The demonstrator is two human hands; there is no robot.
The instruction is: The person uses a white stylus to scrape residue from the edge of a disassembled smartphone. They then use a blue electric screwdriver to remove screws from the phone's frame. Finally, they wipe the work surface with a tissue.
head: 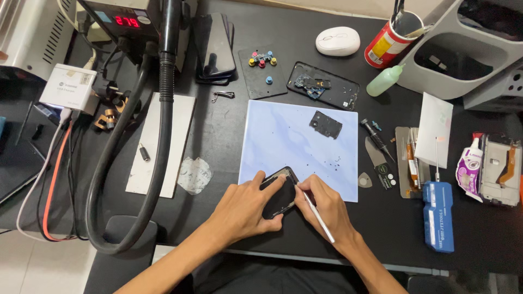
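The left hand (243, 206) lies over a small black phone part (280, 191) at the near edge of a pale blue mat (283, 141) on the dark counter (218, 147), its grip curled about the part with the fingers pressing on its left side and top. The right hand (327, 209) sits just beside it, its grip pinched on a slim silver tool (318, 218) whose tip meets the right edge of the part; the tool's shaft runs back over the hand toward the wrist. The part rests half on the mat and half off it, tilted at an angle. Farther up the mat lies a small black module (326, 124), with dark specks scattered near it. Beyond the mat sit a black phone frame (324, 86) with exposed blue circuitry, a black pad (262, 72) carrying coloured knobs, a stack of dark phones (214, 48) and a white mouse (338, 41). To the right stand a red can (388, 43) holding tools, a green squeeze bottle (384, 80), a blue tool case (438, 216) and a white card (435, 136). On the left a thick black hose (158, 136) loops down from a unit with a red digital readout (126, 22), crossing a white slab (158, 144).
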